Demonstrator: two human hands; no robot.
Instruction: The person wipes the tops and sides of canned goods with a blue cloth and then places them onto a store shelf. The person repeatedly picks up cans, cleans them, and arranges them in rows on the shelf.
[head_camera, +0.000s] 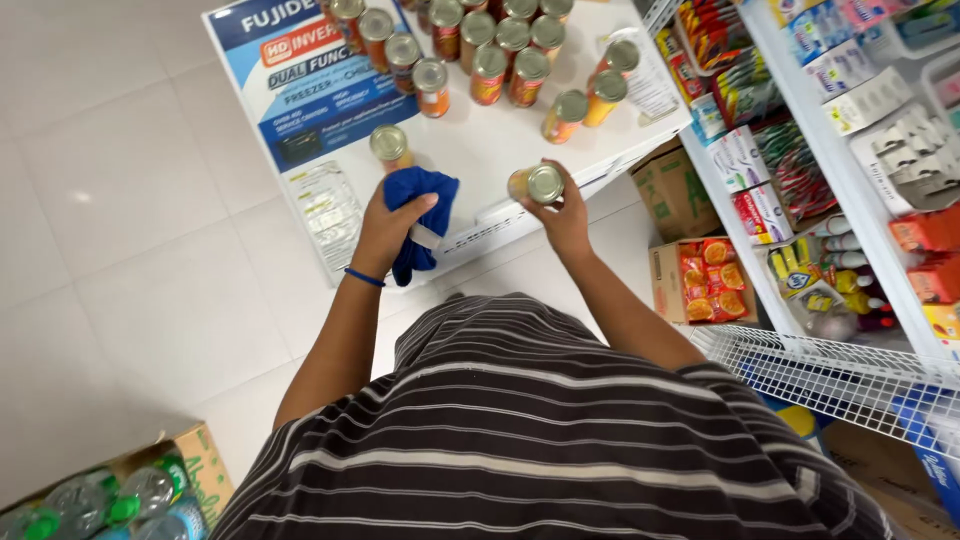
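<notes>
Left hand (385, 228) gripping blue cloth (420, 215), right hand (562, 215) holding silver-lidded can (538, 184)

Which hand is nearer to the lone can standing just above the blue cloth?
Left. The left hand, with its grip on the blue cloth, sits just below that can; the right hand is off to its right, holding another can.

Your left hand (385, 228) grips a crumpled blue cloth (420, 222) just beside an upright can (389, 146). Your right hand (563, 215) holds a tilted orange can (538, 184), its silver lid facing up.
</notes>
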